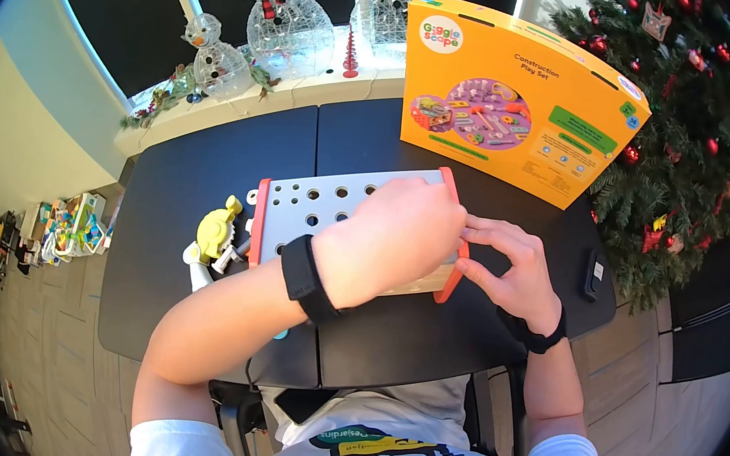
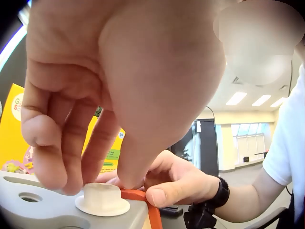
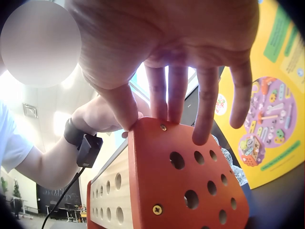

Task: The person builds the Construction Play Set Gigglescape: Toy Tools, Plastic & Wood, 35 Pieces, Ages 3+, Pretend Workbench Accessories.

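Grey-topped and red-ended, the toy workbench (image 1: pixel 288 194) stands on the black table (image 1: pixel 172 183), near the yellow box (image 1: pixel 491 71). The left hand (image 1: pixel 395 240) arches over the bench's right end, fingers bent down close to a white hex-headed bolt (image 2: pixel 103 199) — whether they pinch anything I can't tell from these angles. The right hand (image 1: pixel 518 268) — fingers spread and fairly straight — touches the red end panel (image 3: pixel 157 152) at its top edge.

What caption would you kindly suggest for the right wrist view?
Right hand touching a red perforated end panel beside a pale wooden side panel, yellow cardboard box beyond.
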### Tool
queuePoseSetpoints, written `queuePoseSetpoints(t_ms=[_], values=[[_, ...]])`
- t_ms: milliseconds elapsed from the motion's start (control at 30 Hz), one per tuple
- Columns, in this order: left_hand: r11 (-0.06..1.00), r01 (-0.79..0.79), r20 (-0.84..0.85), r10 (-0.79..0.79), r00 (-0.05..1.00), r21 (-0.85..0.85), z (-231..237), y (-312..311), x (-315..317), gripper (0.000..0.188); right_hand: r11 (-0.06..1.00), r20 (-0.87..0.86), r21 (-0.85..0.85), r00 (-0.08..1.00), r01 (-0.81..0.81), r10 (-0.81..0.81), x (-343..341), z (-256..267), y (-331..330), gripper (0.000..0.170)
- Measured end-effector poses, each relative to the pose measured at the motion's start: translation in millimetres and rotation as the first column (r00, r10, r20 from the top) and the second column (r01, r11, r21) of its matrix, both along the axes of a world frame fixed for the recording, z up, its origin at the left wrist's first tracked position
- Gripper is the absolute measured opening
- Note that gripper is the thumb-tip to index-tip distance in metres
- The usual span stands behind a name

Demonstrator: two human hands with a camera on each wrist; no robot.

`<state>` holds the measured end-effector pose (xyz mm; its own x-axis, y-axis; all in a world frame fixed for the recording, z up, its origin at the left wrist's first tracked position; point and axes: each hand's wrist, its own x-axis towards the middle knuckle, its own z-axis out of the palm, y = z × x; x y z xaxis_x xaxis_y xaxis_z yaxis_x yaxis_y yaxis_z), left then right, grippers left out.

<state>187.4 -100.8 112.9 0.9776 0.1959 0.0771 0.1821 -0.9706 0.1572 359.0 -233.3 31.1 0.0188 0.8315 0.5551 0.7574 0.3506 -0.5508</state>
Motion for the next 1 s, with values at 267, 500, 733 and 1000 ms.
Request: queuePoseSetpoints(t_ms=[267,500,733,1000], values=[[0.989,0.080,0.007,-0.080,0.997,-0.125,1.1,1.7,-5.4,0.013,1.000,-0.002,-0.006,1.000,0.007,-0.007,-0.5,1.1,-0.8,0.034],[0.980,0.198,-0.034,-0.199,0.979,-0.028,6.2,2.7,-8.9,0.019,1.000,0.076,0.000,0.997,0.013,-0.013,3.2,-0.7,0.2,0.037],[0.974,0.222,-0.024,-0.221,0.975,0.043,-11.4,9.8,-16.3,0.018,0.997,0.238,-0.048,0.969,-0.057,0.067,2.7,7.9,4.1,0.054],[0.995,-0.080,0.528,0.101,0.843,-0.062,12.8,63.1,-102.3,0.017,1.000,0.409,0.026,0.912,-0.012,0.000,10.7,7.8,-4.0,0.064]])
